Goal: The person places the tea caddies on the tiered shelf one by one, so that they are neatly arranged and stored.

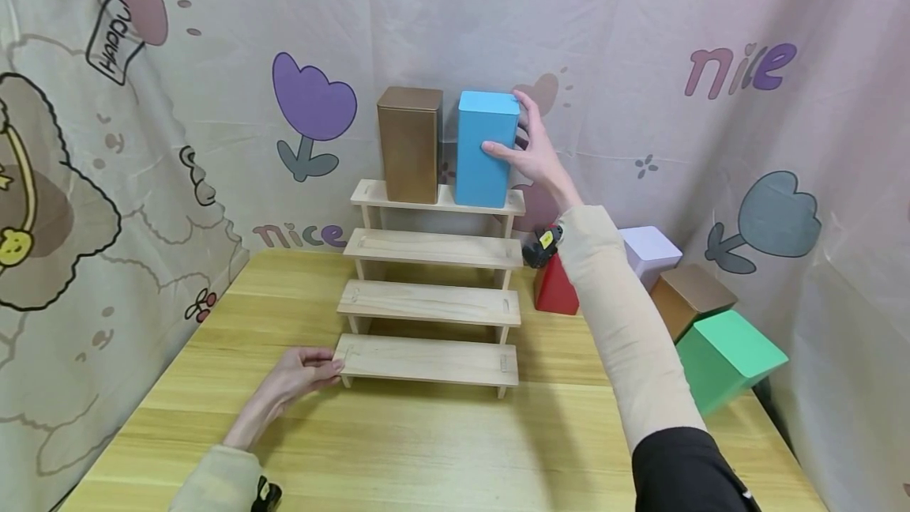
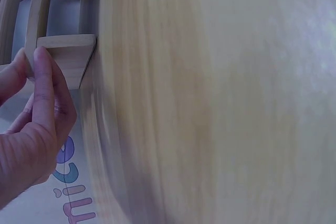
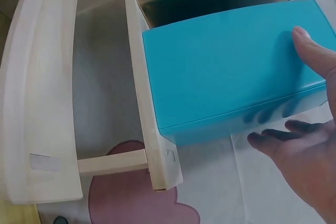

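A four-step wooden display stand (image 1: pixel 428 359) stands on the table. My left hand (image 1: pixel 295 379) pinches the left end of its lowest step between thumb and fingers; the left wrist view shows this fingertip hold (image 2: pixel 39 124). On the top step a blue rectangular box (image 1: pixel 486 150) stands upright, right of a brown box (image 1: pixel 410 147). My right hand (image 1: pixel 536 148) is at the blue box's right side, its thumb on the front face. From the right wrist, several spread fingers appear slightly apart from the box's side (image 3: pixel 307 103).
Right of the stand, partly behind my right forearm, are a red box (image 1: pixel 557 288), a white box (image 1: pixel 649 250), a second brown box (image 1: pixel 690 296) and a green box (image 1: pixel 732 358). A printed curtain (image 1: pixel 604 38) hangs behind the wooden table (image 1: pixel 398 449).
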`<state>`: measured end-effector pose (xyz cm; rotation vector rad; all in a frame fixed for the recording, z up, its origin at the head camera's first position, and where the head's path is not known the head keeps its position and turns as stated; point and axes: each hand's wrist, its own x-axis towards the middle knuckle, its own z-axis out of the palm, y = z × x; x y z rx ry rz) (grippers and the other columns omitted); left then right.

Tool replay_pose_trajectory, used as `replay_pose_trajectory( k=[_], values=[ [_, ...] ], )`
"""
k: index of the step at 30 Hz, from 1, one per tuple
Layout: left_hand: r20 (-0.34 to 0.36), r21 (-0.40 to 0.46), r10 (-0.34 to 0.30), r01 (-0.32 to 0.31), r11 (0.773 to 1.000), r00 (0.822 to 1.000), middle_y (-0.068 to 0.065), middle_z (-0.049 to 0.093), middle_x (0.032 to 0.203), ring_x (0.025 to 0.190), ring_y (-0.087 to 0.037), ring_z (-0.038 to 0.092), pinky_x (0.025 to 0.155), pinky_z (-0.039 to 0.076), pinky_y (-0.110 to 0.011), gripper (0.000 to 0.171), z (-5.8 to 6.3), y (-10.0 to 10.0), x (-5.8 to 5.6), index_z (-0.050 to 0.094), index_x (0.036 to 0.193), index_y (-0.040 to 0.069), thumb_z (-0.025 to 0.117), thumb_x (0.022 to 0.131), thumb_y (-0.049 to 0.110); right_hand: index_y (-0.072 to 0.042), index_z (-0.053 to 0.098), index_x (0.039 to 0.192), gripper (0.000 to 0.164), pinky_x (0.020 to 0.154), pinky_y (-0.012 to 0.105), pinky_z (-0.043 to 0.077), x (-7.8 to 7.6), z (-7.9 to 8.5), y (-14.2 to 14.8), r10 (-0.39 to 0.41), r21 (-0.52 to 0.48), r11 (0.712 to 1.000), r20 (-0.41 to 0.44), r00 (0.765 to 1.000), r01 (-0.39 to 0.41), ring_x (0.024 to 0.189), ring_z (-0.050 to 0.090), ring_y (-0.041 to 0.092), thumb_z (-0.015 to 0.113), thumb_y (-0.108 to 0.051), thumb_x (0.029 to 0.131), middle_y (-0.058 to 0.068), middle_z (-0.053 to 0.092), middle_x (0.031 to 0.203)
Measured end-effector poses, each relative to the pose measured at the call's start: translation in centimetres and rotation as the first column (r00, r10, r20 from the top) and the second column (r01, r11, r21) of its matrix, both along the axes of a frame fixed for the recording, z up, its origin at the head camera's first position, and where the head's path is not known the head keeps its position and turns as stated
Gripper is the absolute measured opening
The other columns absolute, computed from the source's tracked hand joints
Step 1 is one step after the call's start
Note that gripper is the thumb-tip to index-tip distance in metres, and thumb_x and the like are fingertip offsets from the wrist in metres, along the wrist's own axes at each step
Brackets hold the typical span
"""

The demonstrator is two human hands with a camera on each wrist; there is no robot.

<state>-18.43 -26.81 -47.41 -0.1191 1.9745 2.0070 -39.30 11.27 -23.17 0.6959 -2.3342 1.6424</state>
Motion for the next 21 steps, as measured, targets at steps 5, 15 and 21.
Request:
replay_pose_trajectory(
  k=[5,15,21],
  values=[
    [0.003,-0.013,0.0,0.0,1.0,1.0,-0.005,0.066,0.093,0.083,-0.009,0.069,0.084,0.065,-0.02,0.051,-0.1,0.0,-0.1,0.034,0.131,-0.031,0.061,0.095,-0.008,-0.025,0.011,0.16,0.089,0.132,0.051,0.025,1.1,-0.8,1.0,-0.005,-0.05,0.999,-0.001,1.0,0.005,0.156,0.02,0.033,0.07,-0.021,0.093,0.014,0.018,0.168],
    [0.018,-0.008,0.011,-0.011,1.0,1.0,-0.005,0.066,0.094,0.082,-0.009,0.069,0.083,0.065,-0.02,0.057,0.0,-0.2,-0.1,0.029,0.135,-0.031,0.061,0.094,-0.009,-0.021,0.019,0.158,0.083,0.129,0.057,0.028,6.0,-4.8,4.6,-0.057,-0.084,0.995,-0.049,0.997,0.053,0.153,0.024,0.035,0.07,-0.015,0.093,0.009,0.023,0.166],
    [0.015,-0.003,0.002,-0.002,1.0,1.0,-0.005,0.066,0.093,0.082,-0.009,0.07,0.083,0.065,-0.021,0.057,-0.1,-0.1,-0.2,0.029,0.135,-0.031,0.062,0.094,-0.009,-0.015,0.024,0.157,0.079,0.131,0.056,0.025,9.7,-7.7,7.2,-0.121,-0.093,0.989,-0.057,0.991,0.116,0.151,0.028,0.031,0.069,-0.007,0.093,0.008,0.029,0.163]
  ],
)
